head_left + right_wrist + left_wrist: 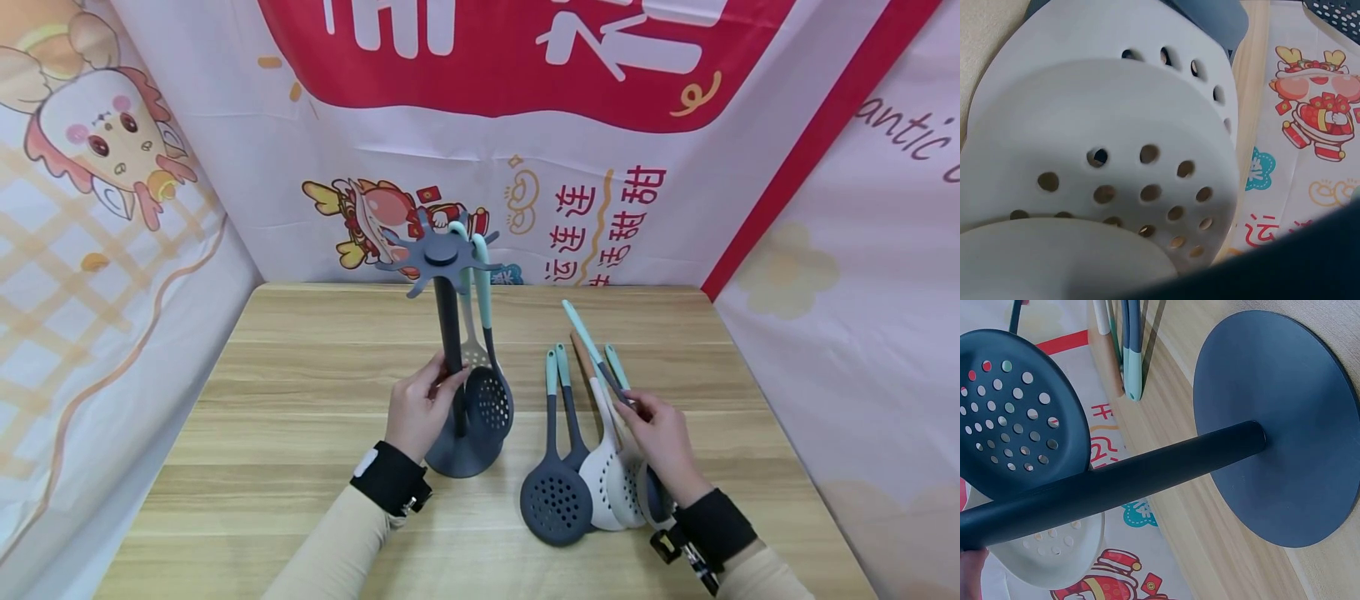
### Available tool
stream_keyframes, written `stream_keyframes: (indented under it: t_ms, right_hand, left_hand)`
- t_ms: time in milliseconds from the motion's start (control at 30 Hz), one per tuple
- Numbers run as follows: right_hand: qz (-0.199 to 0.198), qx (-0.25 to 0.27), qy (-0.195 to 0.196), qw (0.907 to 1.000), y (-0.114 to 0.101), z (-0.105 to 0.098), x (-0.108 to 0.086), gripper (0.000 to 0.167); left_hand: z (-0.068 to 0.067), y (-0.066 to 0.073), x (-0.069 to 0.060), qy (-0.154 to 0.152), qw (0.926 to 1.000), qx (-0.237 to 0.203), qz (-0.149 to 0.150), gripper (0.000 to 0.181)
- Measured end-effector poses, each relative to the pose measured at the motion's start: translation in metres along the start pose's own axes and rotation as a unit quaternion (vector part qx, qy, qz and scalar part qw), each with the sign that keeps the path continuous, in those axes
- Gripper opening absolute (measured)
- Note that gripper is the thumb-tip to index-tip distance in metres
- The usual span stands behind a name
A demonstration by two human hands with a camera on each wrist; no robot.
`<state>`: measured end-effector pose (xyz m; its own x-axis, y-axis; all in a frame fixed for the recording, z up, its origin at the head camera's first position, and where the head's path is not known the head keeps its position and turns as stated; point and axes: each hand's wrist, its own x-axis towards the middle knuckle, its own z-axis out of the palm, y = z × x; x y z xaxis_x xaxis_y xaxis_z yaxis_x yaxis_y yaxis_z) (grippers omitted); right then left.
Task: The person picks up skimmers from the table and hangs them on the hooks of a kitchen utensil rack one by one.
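Note:
The left hand (422, 406) grips the black pole (448, 325) of a utensil stand, whose round base (463, 458) rests on the table and whose top (441, 252) has several hooks. On its right side hang a dark slotted skimmer (489, 404) and a light slotted utensil (474, 350). In the left wrist view the pole (1116, 469) runs to the dark base (1279, 425). The right hand (663, 437) pinches the dark shaft of a utensil with a mint handle (581, 325), held raised at a slant over the other utensils. Its head is partly hidden by the hand.
Right of the stand lie several utensils: a dark skimmer (557, 502), white slotted ones (602, 479) and a wooden-toned handle (581, 354), overlapping. The wooden table (300, 375) ends at a printed cloth backdrop (450, 133), with cloth also at both sides.

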<state>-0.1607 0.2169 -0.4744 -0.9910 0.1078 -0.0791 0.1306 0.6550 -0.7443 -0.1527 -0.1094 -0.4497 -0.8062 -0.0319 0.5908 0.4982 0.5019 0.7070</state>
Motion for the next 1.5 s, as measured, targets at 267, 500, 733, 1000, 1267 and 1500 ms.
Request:
stream_keyframes:
  t_ms: [267,500,733,1000,1267,1500]
  right_hand:
    - [-0.011,0.017,-0.006,0.9998,-0.006,0.003,-0.005,0.030]
    - [-0.024,0.025,-0.007,0.9994,-0.012,0.003,-0.010,0.032]
    - [-0.024,0.034,-0.003,0.9991,-0.016,0.005,-0.015,0.029]
    - [-0.041,0.068,-0.009,0.9968,-0.021,0.006,-0.026,0.028]
    - [-0.057,0.086,-0.003,0.9946,-0.030,0.008,-0.036,0.025]
    - [-0.067,0.103,0.001,0.9924,-0.041,0.006,-0.045,0.024]
  left_hand:
    - [0.000,0.000,0.000,0.000,1.0000,0.001,0.000,0.019]
    - [0.001,-0.001,-0.001,0.003,1.0000,0.001,0.004,0.022]
    - [0.001,-0.001,-0.001,-0.002,1.0000,-0.004,0.002,0.022]
    - [0.000,0.000,-0.001,0.000,1.0000,-0.003,0.004,0.022]
    - [-0.001,-0.001,-0.001,-0.003,1.0000,-0.004,-0.003,0.021]
    - [0.000,-0.001,0.000,0.001,1.0000,-0.006,0.002,0.021]
